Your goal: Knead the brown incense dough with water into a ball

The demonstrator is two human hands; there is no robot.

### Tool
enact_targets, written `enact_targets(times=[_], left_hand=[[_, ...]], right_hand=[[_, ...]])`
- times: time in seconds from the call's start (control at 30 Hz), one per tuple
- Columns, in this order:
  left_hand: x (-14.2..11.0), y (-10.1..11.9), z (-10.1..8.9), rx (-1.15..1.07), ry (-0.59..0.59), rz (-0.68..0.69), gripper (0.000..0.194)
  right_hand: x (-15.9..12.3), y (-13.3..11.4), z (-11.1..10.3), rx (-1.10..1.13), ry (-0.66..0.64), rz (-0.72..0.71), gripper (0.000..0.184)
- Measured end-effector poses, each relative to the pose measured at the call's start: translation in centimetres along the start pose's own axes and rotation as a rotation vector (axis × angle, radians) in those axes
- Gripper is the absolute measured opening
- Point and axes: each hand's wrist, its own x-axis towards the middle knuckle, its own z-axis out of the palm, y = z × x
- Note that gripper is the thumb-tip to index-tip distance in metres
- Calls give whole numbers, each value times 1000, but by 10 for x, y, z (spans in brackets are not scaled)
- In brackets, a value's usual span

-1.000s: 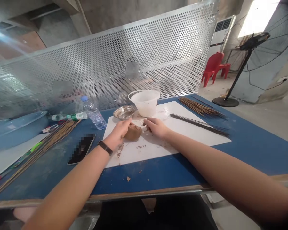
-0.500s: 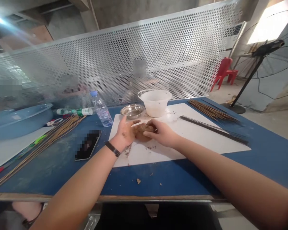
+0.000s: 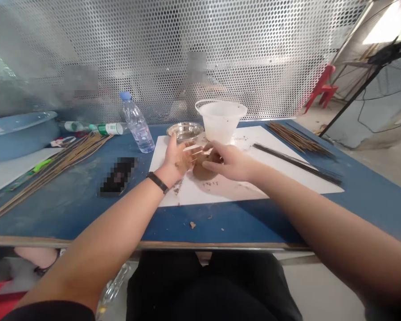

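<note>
A brown lump of clay (image 3: pixel 203 172) rests on the white board (image 3: pixel 270 176) in front of me. My right hand (image 3: pixel 232 162) curls over the clay's top and right side, thumb toward me and fingers on the far side. On the left of the lump, my left hand (image 3: pixel 176 160) is open with its palm turned up and fingers spread. Clay smears mark that palm and its fingers, and a black band circles the wrist. Whether the left fingertips touch the clay is hard to tell. Brown crumbs lie on the board around the lump.
Behind the hands stand a shiny metal bowl (image 3: pixel 185 130) and a white bucket (image 3: pixel 221 120). Leftward are a water bottle (image 3: pixel 140 129), a phone (image 3: pixel 117 177), thin sticks (image 3: pixel 63 165) and a blue basin (image 3: pixel 23 133). Dark rods (image 3: pixel 297 164) and brown sticks (image 3: pixel 297 139) lie right. A perforated metal screen (image 3: pixel 153 58) rises behind.
The view has tipped downward, so the table sits higher in the picture. My left fingers are spread wider beside the clay. My right hand stays on the lump.
</note>
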Motion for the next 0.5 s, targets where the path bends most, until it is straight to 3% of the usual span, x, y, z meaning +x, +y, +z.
enact_targets(times=[0.13, 0.2, 0.3, 0.4, 0.5], left_hand=[[8, 4, -7, 34, 16, -35, 66], [11, 9, -12, 68, 7, -30, 63], [17, 16, -21, 97, -5, 22, 60], [24, 15, -28, 75, 33, 61, 60], [30, 10, -33, 48, 59, 83, 61]], right_hand=[[11, -16, -6, -77, -139, 121, 17], [17, -25, 2, -230, -173, 163, 37], [19, -33, 25, -487, -129, 154, 56], [20, -31, 50, -624, -50, 58, 52], [33, -21, 64, -630, -36, 58, 56]])
